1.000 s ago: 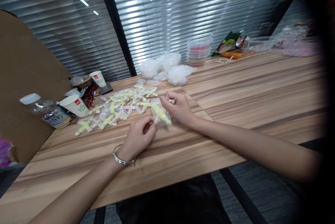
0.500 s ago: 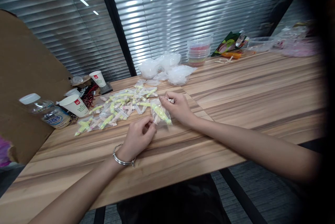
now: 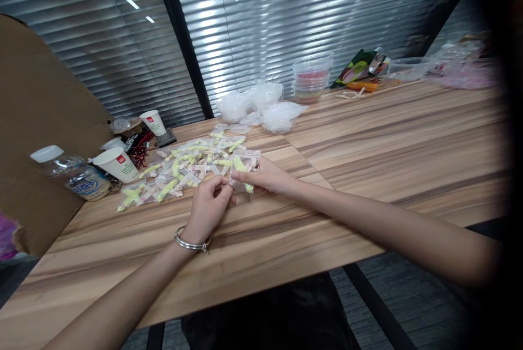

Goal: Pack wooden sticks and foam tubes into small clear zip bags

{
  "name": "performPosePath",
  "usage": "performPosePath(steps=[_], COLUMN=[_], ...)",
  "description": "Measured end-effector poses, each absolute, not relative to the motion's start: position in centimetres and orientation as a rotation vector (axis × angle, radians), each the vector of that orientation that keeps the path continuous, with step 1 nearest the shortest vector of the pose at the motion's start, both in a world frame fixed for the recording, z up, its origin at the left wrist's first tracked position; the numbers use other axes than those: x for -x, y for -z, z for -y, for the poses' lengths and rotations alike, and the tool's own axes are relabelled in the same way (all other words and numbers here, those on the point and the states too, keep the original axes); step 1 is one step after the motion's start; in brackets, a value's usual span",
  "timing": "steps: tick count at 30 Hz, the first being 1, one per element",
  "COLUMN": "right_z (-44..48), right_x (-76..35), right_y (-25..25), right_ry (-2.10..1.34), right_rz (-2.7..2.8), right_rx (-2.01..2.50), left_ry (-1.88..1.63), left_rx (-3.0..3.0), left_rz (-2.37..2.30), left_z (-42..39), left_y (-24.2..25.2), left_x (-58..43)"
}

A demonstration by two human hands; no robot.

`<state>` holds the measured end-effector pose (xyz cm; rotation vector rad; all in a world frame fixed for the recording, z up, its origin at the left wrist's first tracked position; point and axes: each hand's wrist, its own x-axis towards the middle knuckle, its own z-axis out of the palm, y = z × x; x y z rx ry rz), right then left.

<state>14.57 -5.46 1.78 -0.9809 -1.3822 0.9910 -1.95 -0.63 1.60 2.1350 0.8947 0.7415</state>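
In the head view, both hands meet over the wooden counter, just in front of a spread of small filled bags. The left hand, with a metal bangle at the wrist, has its fingers curled and its thumb and forefinger pinching the lower edge of a small clear bag that holds yellow-green pieces. The right hand lies flatter, fingers stretched toward the left, with thumb and fingertips closed on the same bag from the other side. The bag sits between the two hands, just above the counter, its upper part standing free toward the pile; whether its mouth is sealed cannot be told.

To the left of the pile stand two paper cups, one nearer and one farther back, and a plastic bottle lying beside a brown cardboard sheet. Behind the pile are bunched clear bags and stacked lidded tubs.

The likely trouble is in the grip: the plastic is thin and slick, and both holds are at the edges, so an uneven pull could let the bag slip or spill its pieces among the finished ones. The left forearm also lies near the cups, and a wide sweep could knock one over.
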Motion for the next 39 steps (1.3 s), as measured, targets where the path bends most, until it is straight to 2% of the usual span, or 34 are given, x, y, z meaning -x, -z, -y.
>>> performPosePath(steps=[11, 21, 39], right_z=[6.4, 6.4, 5.9], right_x=[-14.6, -15.1, -15.2], right_y=[-2.3, -1.9, -1.4], right_ry=[-1.134, -1.265, -1.142], right_rz=[1.335, 1.327, 1.462], right_rx=[1.184, 1.050, 1.039], left_ry=[-0.782, -0.858, -0.827], left_rx=[-2.071, -2.094, -2.120], left_rz=[-0.801, -0.719, -0.623], left_z=[0.8, 0.8, 1.1], left_y=[-1.6, -1.5, -1.6], left_x=[2.0, 2.2, 2.4])
